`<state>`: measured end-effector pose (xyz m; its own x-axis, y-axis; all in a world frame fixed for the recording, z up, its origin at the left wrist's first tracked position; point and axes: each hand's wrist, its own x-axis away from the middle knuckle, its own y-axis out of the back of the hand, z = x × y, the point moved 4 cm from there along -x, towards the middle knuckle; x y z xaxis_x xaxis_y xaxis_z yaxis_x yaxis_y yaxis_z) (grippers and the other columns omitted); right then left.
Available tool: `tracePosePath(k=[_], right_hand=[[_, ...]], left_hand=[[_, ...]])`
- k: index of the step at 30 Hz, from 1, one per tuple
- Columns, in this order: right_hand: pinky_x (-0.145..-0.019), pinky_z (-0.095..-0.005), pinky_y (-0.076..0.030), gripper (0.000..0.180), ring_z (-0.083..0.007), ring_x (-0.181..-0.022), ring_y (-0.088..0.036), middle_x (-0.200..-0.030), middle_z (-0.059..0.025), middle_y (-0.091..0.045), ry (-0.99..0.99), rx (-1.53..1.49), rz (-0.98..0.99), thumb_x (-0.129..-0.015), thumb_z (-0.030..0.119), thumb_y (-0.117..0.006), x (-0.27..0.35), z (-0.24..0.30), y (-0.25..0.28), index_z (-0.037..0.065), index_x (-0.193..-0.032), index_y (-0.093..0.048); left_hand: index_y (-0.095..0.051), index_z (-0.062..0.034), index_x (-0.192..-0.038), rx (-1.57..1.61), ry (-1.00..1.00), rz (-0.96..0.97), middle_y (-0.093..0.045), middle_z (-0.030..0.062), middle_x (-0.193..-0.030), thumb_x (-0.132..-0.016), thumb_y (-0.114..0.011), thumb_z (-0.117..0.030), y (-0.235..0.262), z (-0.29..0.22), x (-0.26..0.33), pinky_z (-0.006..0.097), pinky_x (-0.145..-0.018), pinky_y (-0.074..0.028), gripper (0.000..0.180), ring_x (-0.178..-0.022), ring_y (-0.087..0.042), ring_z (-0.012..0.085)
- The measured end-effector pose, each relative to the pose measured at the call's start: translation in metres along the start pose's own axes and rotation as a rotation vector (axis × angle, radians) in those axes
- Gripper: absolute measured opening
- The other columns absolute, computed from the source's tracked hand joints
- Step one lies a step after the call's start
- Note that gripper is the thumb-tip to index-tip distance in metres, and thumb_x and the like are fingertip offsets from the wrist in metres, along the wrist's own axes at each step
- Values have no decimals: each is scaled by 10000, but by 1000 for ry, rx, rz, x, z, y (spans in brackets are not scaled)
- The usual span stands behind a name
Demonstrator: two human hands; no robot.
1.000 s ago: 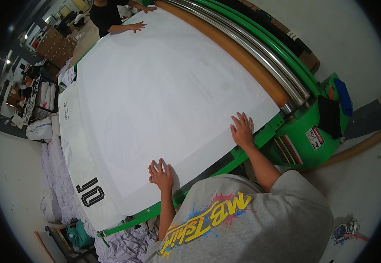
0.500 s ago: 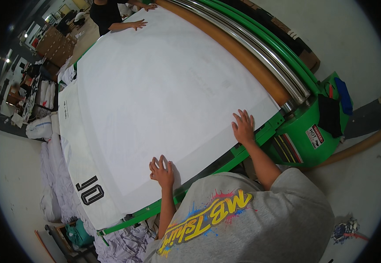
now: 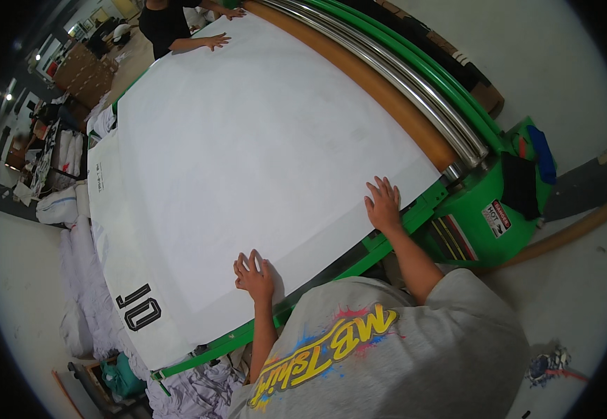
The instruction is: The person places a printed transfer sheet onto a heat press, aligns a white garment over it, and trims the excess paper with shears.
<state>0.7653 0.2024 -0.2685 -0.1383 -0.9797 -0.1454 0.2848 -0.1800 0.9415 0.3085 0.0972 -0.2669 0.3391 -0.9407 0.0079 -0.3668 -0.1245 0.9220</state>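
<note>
A large white sheet (image 3: 240, 153) lies spread over a green-framed machine table. My left hand (image 3: 253, 278) rests on the sheet near its close edge, fingers spread and slightly bent. Farther right, next to the rollers, my right hand (image 3: 385, 206) presses on the same sheet with its fingers apart. Neither hand grips anything. Along the left side, a white piece with black printed outlines (image 3: 139, 307) shows from under the sheet. At the far end, a co-worker in black (image 3: 164, 29) has both hands on the sheet, one of them flat and spread (image 3: 216, 42).
A brown roller (image 3: 380, 101) and shiny metal rollers (image 3: 415, 98) run along the right side. The green machine housing (image 3: 481, 216) with a warning label stands at right. Crumpled pale fabric (image 3: 202, 391) lies beneath the left end. Stacked brown boxes (image 3: 83, 73) are far left.
The whole view has shifted slightly, so the scene sits a little more to the left. Both my hands and the co-worker's hands stay at about the same places on the sheet.
</note>
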Motion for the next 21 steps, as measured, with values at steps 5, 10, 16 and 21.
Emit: tracePosePath(k=[5, 10, 16, 21], right_hand=[[-1367, -603, -199, 504, -322, -1672, -303, -1728, -76, -454, -12, 13, 2, -1096, 355, -636, -2, -1, 1, 182, -1569, -612], [-1364, -605, -198, 508, -320, -1670, -310, -1728, -71, -459, -4, 16, -18, -1090, 352, -648, -4, -5, -3, 189, -1570, -613], [-1359, -614, -205, 513, -324, -1663, -328, -1718, -78, -475, -16, 0, -33, -1075, 350, -668, -5, -9, -2, 187, -1559, -622], [-1367, -606, -198, 495, -323, -1671, -315, -1731, -77, -461, -29, -2, 19, -1099, 326, -663, -8, -7, 2, 175, -1566, -602]], left_hand=[[-646, -287, -1540, -13, -3, -8, -428, 127, -1721, -1039, -704, -406, -2, -1, -1, 654, -1159, -274, 518, -1625, -304, 370], [-647, -293, -1536, -5, -13, -11, -431, 125, -1715, -1039, -703, -409, -2, -3, -2, 659, -1160, -277, 513, -1629, -298, 370], [-645, -295, -1540, -13, -5, 14, -427, 123, -1718, -1038, -702, -405, -2, -7, -3, 655, -1157, -275, 517, -1629, -295, 370], [-651, -313, -1537, -15, -25, -31, -440, 116, -1701, -1029, -709, -430, -9, 1, -3, 688, -1137, -304, 525, -1620, -310, 341]])
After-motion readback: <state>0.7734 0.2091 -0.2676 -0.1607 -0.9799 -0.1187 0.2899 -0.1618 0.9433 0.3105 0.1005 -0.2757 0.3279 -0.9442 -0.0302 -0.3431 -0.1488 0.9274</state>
